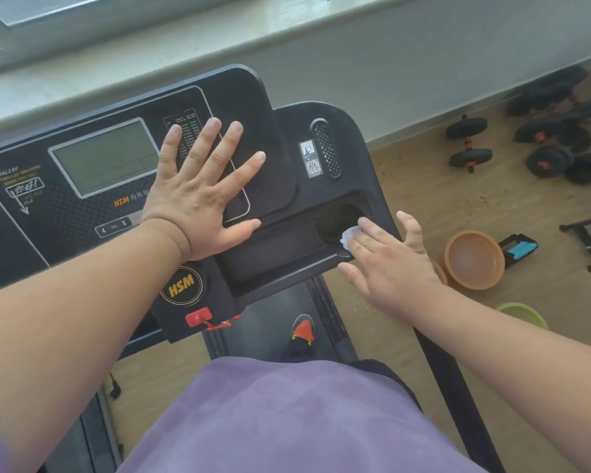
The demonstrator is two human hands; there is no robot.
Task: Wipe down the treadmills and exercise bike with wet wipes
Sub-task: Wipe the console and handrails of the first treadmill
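Observation:
A black treadmill console (pixel 280 145) with a grey display (pixel 106 155) fills the middle of the view. My left hand (pixel 202 196) lies flat on the console's face, fingers spread, holding nothing. My right hand (pixel 386 257) presses a small white wet wipe (pixel 350 235) against the rim of the round cup holder (pixel 338 220) at the console's right end. Most of the wipe is hidden under my fingers. The treadmill belt (pixel 273 326) runs below the console, with my shoe (pixel 302 332) on it.
Several black dumbbells (pixel 546 131) lie on the wooden floor at the right. An orange bowl (pixel 475 259) and a green bowl (pixel 522 314) sit on the floor close to my right arm. A window sill (pixel 185 39) runs behind the console. A red safety key (pixel 198 317) hangs below the console.

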